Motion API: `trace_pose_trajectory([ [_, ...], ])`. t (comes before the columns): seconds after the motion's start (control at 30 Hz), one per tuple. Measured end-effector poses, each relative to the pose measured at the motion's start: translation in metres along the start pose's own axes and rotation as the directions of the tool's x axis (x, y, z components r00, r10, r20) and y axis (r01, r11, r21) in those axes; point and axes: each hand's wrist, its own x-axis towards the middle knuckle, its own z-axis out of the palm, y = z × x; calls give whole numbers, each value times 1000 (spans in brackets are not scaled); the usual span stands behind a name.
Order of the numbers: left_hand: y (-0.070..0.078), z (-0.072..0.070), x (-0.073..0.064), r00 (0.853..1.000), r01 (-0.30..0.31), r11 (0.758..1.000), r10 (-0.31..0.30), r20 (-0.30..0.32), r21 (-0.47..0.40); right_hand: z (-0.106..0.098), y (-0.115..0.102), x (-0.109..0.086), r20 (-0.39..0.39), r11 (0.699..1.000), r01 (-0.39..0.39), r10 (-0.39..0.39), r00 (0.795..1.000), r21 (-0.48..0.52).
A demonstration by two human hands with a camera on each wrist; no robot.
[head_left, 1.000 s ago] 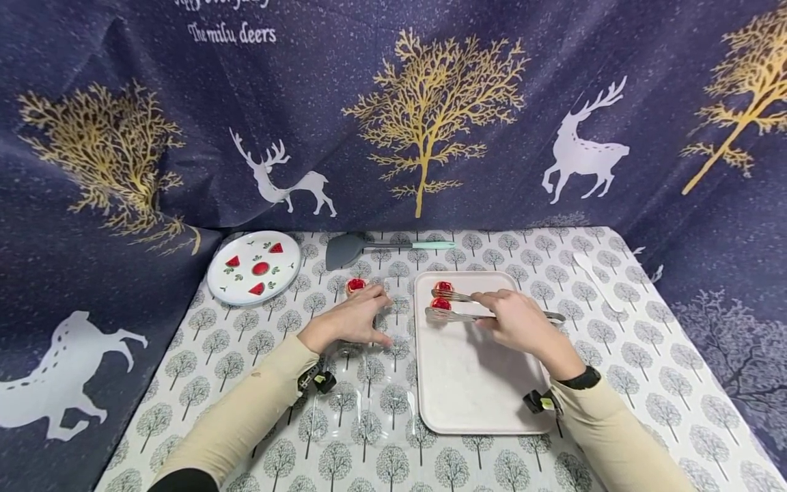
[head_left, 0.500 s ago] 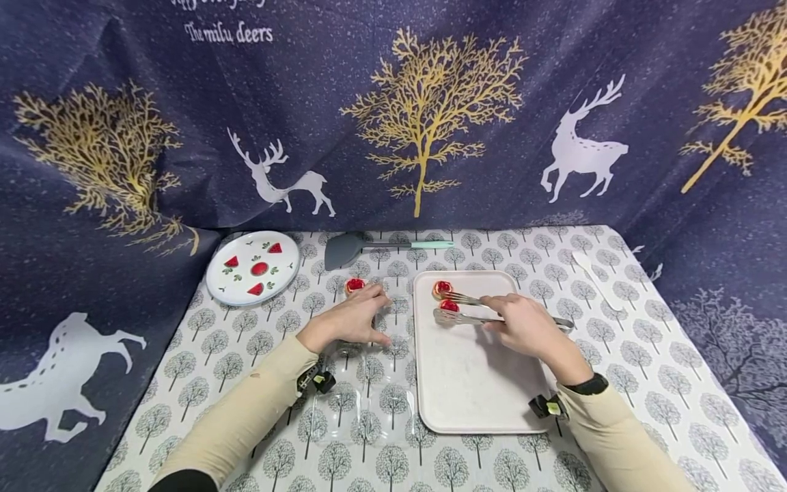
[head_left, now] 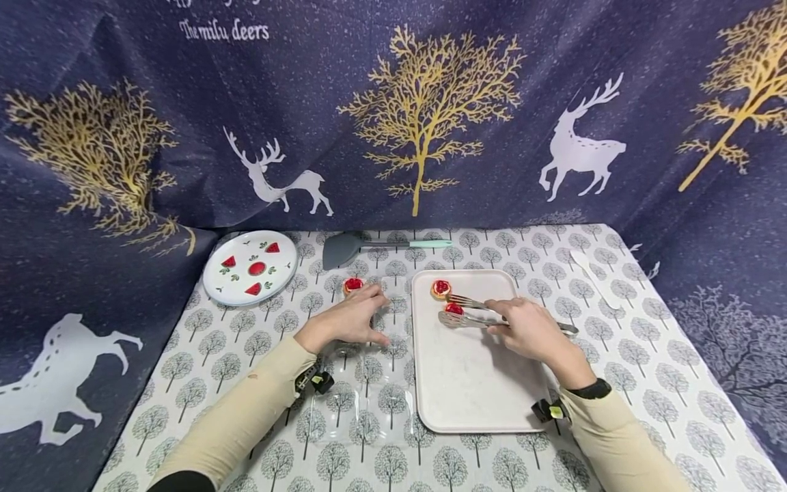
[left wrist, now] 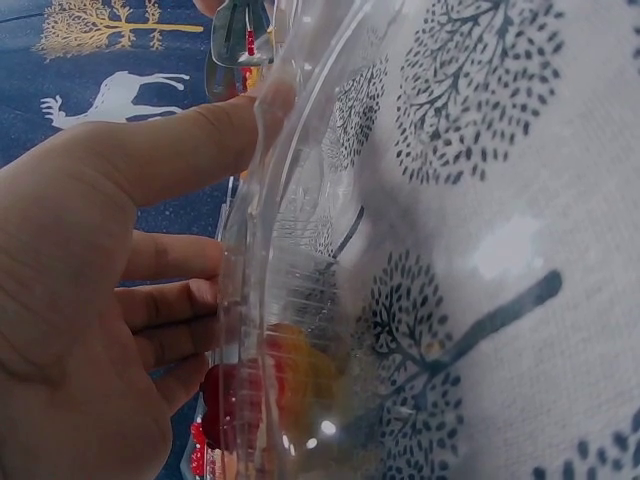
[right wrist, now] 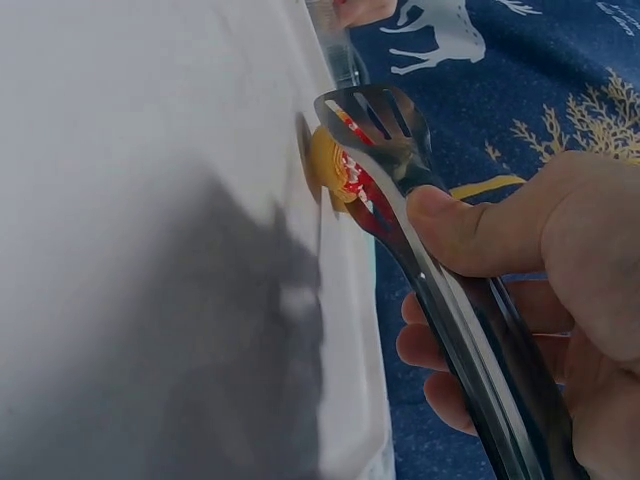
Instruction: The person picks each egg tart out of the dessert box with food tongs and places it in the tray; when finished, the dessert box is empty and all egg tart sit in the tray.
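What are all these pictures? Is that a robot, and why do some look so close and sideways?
No robot: those are a person's bare hands. The wide picture comes from a camera on the person's head. The two close ones come from cameras on the wrists, so they look tilted. The right hand holds metal tongs, with a red-topped tart between their ends; another tart lies on the white tray. The left hand touches a clear box. Around them lie a plate, a spatula and a spoon.

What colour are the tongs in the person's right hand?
Silvery, like metal; the tongs show best in the right wrist view.
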Motion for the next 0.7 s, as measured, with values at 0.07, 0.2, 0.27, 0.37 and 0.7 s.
trace_pose_trajectory([
  [0.07,0,0,0,1000,-2,1000,2,0,-5,1,0,0,6,1000,-5,5,1000,1],
  [0.2,1,-1,0,1000,0,1000,0,1,-7,2,1,-1,17,1000,-22,22,1000,1],
  [0.27,1,-1,0,1000,0,1000,0,0,-6,3,1,-1,15,1000,-25,25,1000,-2],
  [0.37,2,-2,0,1000,-3,1000,3,3,-9,4,2,-1,8,1000,-17,18,1000,-7],
  [0.7,1,-1,0,1000,17,1000,-17,16,-9,4,4,-3,3,1000,0,0,1000,-7],
])
